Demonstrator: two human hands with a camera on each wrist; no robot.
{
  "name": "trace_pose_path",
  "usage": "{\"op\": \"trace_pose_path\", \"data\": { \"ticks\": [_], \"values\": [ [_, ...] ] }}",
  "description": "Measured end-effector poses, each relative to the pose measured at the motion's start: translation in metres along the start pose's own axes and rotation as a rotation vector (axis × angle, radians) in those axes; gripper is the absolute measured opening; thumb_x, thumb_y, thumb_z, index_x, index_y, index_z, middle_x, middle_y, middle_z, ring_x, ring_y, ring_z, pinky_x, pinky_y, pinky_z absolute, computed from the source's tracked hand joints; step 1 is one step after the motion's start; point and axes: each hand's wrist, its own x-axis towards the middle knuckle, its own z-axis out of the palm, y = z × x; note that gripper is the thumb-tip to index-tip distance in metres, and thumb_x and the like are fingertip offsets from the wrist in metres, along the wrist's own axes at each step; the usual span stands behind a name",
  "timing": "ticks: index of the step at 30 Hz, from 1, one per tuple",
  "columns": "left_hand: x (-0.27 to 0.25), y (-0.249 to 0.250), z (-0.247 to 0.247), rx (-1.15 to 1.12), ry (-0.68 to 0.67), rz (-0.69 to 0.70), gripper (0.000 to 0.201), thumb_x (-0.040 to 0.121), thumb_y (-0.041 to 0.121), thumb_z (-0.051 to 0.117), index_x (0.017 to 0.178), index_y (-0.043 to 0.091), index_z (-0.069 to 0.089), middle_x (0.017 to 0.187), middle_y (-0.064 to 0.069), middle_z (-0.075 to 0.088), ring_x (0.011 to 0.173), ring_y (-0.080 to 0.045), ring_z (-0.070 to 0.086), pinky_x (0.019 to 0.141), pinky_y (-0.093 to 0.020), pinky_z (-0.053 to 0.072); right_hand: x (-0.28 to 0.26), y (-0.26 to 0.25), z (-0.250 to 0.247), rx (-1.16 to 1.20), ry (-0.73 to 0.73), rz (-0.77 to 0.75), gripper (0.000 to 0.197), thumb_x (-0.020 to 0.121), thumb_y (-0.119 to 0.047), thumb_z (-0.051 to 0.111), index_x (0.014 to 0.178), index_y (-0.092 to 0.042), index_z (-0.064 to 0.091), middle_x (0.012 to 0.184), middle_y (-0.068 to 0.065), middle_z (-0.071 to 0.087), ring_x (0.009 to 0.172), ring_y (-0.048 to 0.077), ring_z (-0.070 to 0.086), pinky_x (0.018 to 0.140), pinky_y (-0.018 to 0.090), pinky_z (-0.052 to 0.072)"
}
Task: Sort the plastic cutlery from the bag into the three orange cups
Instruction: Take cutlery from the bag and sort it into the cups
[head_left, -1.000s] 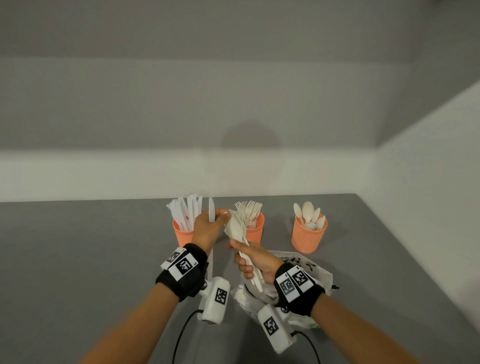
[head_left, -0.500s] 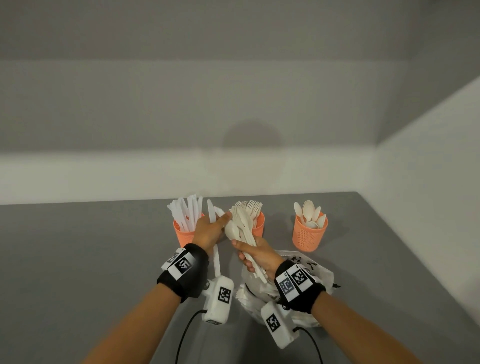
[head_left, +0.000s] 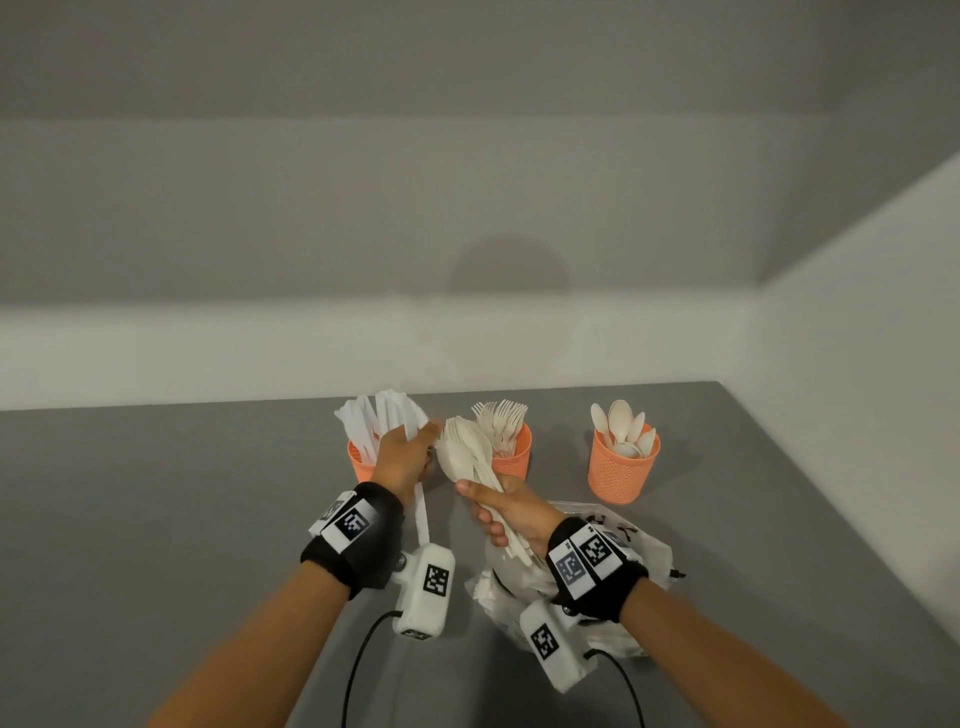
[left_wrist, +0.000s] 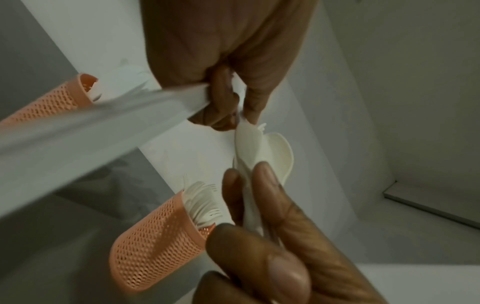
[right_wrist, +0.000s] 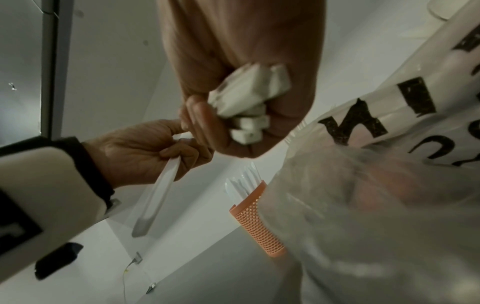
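Meanwhile, on the grey table (head_left: 156, 519), the printed plastic bag (head_left: 639, 545) lay at five o'clock. Since a moment before, the right hand (head_left: 511, 512), fingers clamped on mixed cutlery (head_left: 467, 452), had met the left hand (head_left: 402, 457), gripping a white plastic knife (head_left: 422, 514) while pinching another piece, so sorting continued.

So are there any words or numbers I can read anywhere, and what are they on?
Plastic bag: big black letters, crumpled and cut off; no word can be read.
Wristbands: black-and-white square code patterns, no words or numbers.
Orange cups, cutlery: no writing seen.
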Motion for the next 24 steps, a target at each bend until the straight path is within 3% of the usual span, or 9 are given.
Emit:
{"op": "trace_pose_path", "data": {
  "ticks": [4,6,8,9,12,14,18,22,24],
  "values": [
    [0.016,0.008,-0.012,-0.078,0.171,0.013,0.034,0.099,0.023,0.037,0.068,0.013,0.046,0.05,-0.001,0.038,0.037,-0.008,0.036,0.039,-0.019,0.03,0.005,0.0,-0.001,-0.011,0.004,0.046,0.032,0.089,-0.035,0.059,0.114,-0.016,0.049,0.049,-0.007,0.041,0.035,0.003,0.031,0.035,0.014,0.027],
    [0.028,0.014,-0.023,-0.176,0.24,0.032,0.037,0.1,0.021,0.032,0.066,0.014,0.043,0.039,0.003,0.05,0.032,-0.004,0.044,0.042,-0.019,0.038,0.006,-0.001,-0.002,-0.011,0.03,0.045,0.026,0.09,-0.034,0.058,0.105,-0.013,0.053,0.049,-0.006,0.04,0.034,0.002,0.031,0.034,0.014,0.026],
    [0.042,0.02,-0.037,-0.283,0.297,0.048,0.031,0.099,0.016,0.031,0.07,0.016,0.042,0.038,0.006,0.057,0.044,-0.009,0.053,0.054,-0.026,0.042,0.008,-0.002,-0.005,0.016,0.083,0.043,0.016,0.09,-0.031,0.058,0.093,-0.016,0.053,0.049,-0.006,0.04,0.033,0.002,0.03,0.033,0.014,0.026],
    [0.049,0.022,-0.044,-0.323,0.323,0.064,0.028,0.098,0.014,0.03,0.072,0.017,0.042,0.04,0.004,0.058,0.046,-0.011,0.054,0.054,-0.027,0.042,0.01,-0.002,-0.007,0.037,0.113,0.043,0.015,0.09,-0.03,0.059,0.088,-0.017,0.052,0.047,-0.006,0.04,0.033,0.002,0.03,0.032,0.014,0.026],
    [0.064,0.032,-0.055,-0.29,0.418,0.203,0.024,0.097,0.013,0.034,0.075,0.02,0.045,0.056,-0.004,0.044,0.036,-0.008,0.047,0.049,-0.026,0.042,0.016,-0.003,-0.011,0.079,0.164,0.052,0.019,0.089,-0.031,0.061,0.079,-0.018,0.051,0.045,-0.007,0.04,0.031,0.003,0.031,0.031,0.014,0.026],
    [0.071,0.039,-0.056,-0.155,0.462,0.309,0.029,0.097,0.025,0.042,0.069,0.019,0.046,0.059,-0.003,0.041,0.042,-0.01,0.043,0.051,-0.025,0.039,0.019,-0.007,-0.013,0.082,0.161,0.044,0.02,0.088,-0.035,0.061,0.08,-0.019,0.052,0.048,-0.006,0.038,0.032,0.003,0.03,0.032,0.015,0.026],
    [0.084,0.043,-0.05,-0.068,0.428,0.356,0.05,0.093,0.044,0.048,0.054,0.013,0.04,0.052,-0.005,0.04,0.042,-0.01,0.042,0.048,-0.02,0.04,0.025,-0.017,-0.016,0.129,0.165,0.098,0.034,0.092,-0.05,0.045,0.084,-0.019,0.056,0.05,-0.003,0.035,0.032,0.004,0.029,0.033,0.015,0.024],
    [0.096,0.026,-0.04,0.058,0.377,0.354,0.055,0.093,0.047,0.046,0.056,0.006,0.044,0.051,-0.01,0.043,0.047,-0.018,0.044,0.054,-0.022,0.039,0.031,-0.017,-0.02,0.167,0.152,0.14,0.043,0.092,-0.058,0.037,0.084,-0.02,0.057,0.045,-0.006,0.038,0.031,0.004,0.03,0.033,0.016,0.024],
    [0.1,0.013,-0.037,0.101,0.355,0.331,0.054,0.093,0.044,0.048,0.056,0.004,0.048,0.051,-0.009,0.048,0.049,-0.017,0.047,0.056,-0.02,0.04,0.03,-0.017,-0.02,0.175,0.15,0.154,0.047,0.092,-0.058,0.036,0.074,-0.02,0.056,0.044,-0.007,0.038,0.031,0.004,0.03,0.033,0.016,0.024]
  ]
}}
